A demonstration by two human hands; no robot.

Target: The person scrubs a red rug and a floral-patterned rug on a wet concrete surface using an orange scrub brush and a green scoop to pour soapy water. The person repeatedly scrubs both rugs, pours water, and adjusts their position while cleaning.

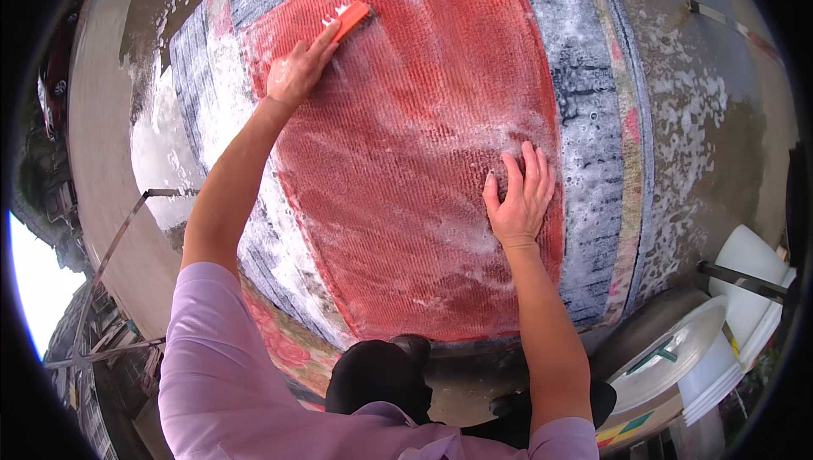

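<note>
My left hand (297,72) grips an orange scrubbing brush (352,18), whose dark bristles face a wet red ribbed mat (406,206). White suds cling to the brush, and a little foam wets the back of that hand. Lower on the right, my right hand (522,202) rests on the mat near its right edge, fingers spread and holding nothing. Beneath the mat lies a larger blue-and-grey rug (587,142) with a floral border (629,142). Thick foam covers much of its left side, and soapy streaks cross the red pile.
Foam and water spread over the concrete floor (730,161). At lower right stand a round metal basin (660,358) with a green object inside and white plastic buckets (749,257). Thin metal bars (117,237) rise at left. A floral-patterned textile (286,339) lies by my knees.
</note>
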